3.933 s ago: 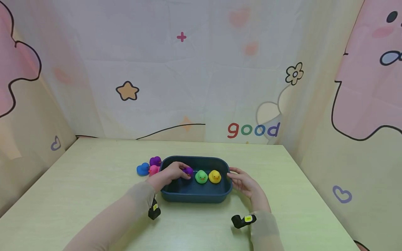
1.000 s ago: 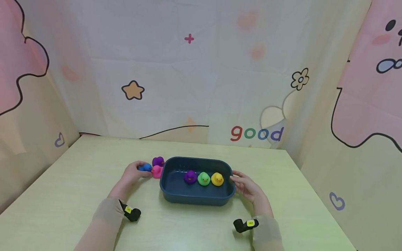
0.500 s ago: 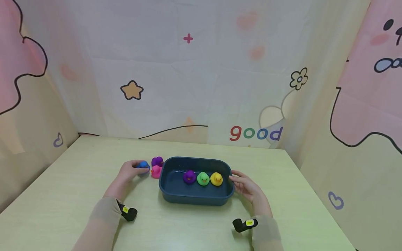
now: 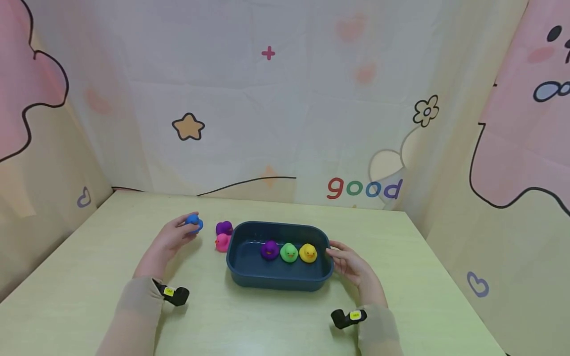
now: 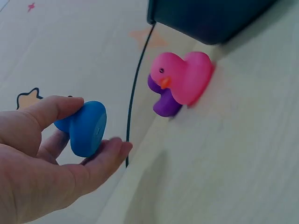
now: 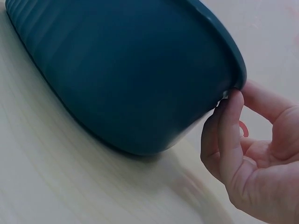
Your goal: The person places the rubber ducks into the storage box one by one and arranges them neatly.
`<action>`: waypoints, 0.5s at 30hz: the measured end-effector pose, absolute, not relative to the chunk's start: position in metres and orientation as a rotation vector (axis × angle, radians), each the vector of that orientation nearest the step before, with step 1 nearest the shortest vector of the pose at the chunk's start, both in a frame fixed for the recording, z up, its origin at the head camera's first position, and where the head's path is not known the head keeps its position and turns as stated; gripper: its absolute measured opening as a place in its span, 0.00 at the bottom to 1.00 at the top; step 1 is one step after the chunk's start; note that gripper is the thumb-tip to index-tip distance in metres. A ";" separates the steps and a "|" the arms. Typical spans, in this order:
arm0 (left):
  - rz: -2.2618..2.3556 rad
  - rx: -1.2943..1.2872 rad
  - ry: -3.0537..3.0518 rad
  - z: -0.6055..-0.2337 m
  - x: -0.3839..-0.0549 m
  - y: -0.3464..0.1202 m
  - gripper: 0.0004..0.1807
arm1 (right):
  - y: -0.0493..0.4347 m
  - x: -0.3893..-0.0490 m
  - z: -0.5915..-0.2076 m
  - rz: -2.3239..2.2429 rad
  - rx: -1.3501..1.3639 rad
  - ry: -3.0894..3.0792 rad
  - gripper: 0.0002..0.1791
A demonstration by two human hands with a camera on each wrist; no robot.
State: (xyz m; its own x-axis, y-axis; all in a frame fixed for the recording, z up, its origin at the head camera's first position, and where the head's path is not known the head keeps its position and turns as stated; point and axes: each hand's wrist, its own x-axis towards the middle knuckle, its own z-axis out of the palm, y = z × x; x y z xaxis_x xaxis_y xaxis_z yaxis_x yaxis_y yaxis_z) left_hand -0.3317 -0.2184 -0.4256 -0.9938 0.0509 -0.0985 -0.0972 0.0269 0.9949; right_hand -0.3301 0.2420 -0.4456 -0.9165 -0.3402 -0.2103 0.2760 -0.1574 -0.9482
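A blue rubber duck (image 4: pixel 193 223) is pinched between the thumb and fingers of my left hand (image 4: pixel 171 236), raised above the table; the left wrist view shows its flat underside turned outward. A pink rubber duck (image 5: pixel 182 77) and a purple rubber duck (image 4: pixel 224 228) sit together just left of a dark blue plastic basin (image 4: pixel 278 283). Inside the basin stand a purple duck (image 4: pixel 269 250), a green duck (image 4: pixel 289 252) and a yellow duck (image 4: pixel 308 253) in a row. My right hand (image 4: pixel 354 267) holds the basin's right end, fingertips at the rim.
Everything stands on a pale wooden table (image 4: pixel 267 326). A printed cloth backdrop (image 4: pixel 231 99) rises behind the table and along both sides. A small black camera is strapped to each wrist.
My left hand has gone from inside the basin, where a purple duck now stands, to the blue duck, lifting it leftward off the table. The right hand stays at the basin.
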 end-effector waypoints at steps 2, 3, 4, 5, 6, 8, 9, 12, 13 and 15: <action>2.174 -0.029 2.099 -0.424 -0.332 -0.219 0.34 | 0.242 -0.330 -0.446 -2.125 -0.080 1.712 0.32; 2.203 -0.027 2.058 -0.424 -0.332 -0.219 0.34 | 0.243 -0.330 -0.446 -2.125 -0.084 1.712 0.32; 2.220 -0.017 2.032 -0.424 -0.332 -0.219 0.34 | 0.243 -0.330 -0.445 -2.125 -0.086 1.711 0.32; 2.231 -0.008 2.014 -0.425 -0.332 -0.220 0.34 | 0.243 -0.330 -0.446 -2.126 -0.083 1.707 0.32; 2.237 0.004 2.003 -0.425 -0.332 -0.220 0.35 | 0.242 -0.329 -0.444 -2.125 -0.079 1.702 0.31; 2.245 0.020 1.987 -0.426 -0.333 -0.220 0.35 | 0.243 -0.330 -0.444 -2.131 -0.071 1.689 0.30; 2.246 0.020 1.983 -0.426 -0.333 -0.220 0.35 | 0.242 -0.329 -0.443 -2.133 -0.068 1.686 0.30; 2.243 0.010 1.965 -0.426 -0.333 -0.219 0.35 | 0.242 -0.330 -0.444 -2.133 -0.061 1.689 0.28; 2.239 0.004 1.959 -0.426 -0.333 -0.219 0.35 | 0.242 -0.331 -0.446 -2.132 -0.064 1.696 0.28; 2.241 0.000 1.938 -0.425 -0.333 -0.216 0.35 | 0.242 -0.332 -0.446 -2.129 -0.071 1.710 0.27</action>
